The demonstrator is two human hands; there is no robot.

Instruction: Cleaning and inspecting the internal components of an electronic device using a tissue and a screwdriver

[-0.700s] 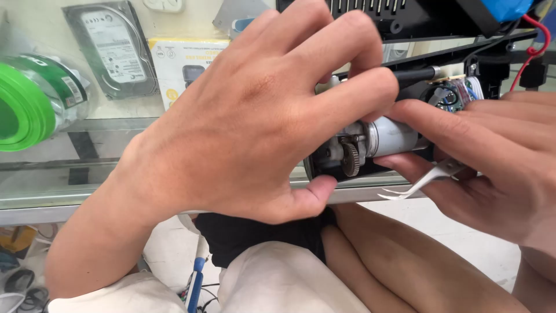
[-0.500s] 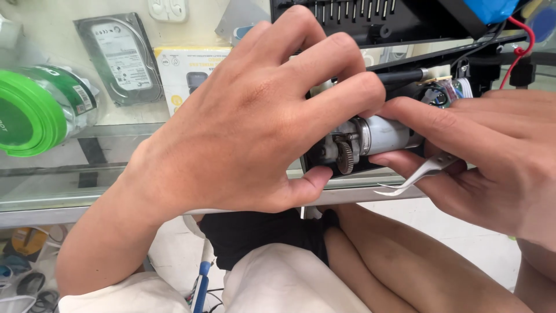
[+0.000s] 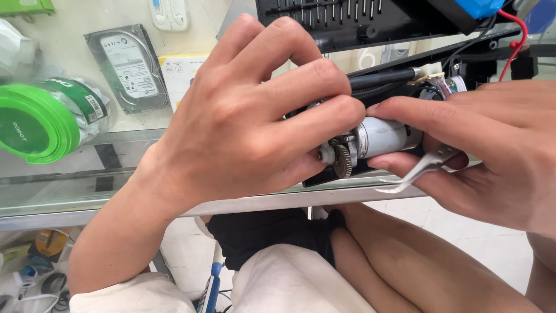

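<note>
A small silver cylindrical motor [image 3: 383, 137] with a dark toothed gear [image 3: 343, 160] on its end lies at the edge of a glass counter [image 3: 87, 185]. My left hand [image 3: 255, 116] curls over the gear end, fingertips pinching the part beside the gear. My right hand [image 3: 486, 145] grips the motor body from the right and also holds curved metal tweezers [image 3: 420, 170] under its fingers. Black cables and a black slotted housing [image 3: 347, 20] lie just behind the motor. What the left palm covers is hidden.
A jar with a green lid [image 3: 43, 122] lies on its side at the left. A hard drive [image 3: 128, 66] and a yellow-edged box [image 3: 180, 72] show under the glass. Red wire [image 3: 518, 35] runs at top right. My knees are below the counter edge.
Both hands keep their hold on the motor; the view has shifted slightly, so hands and motor sit a little lower and left in frame. The grip looks unchanged.
</note>
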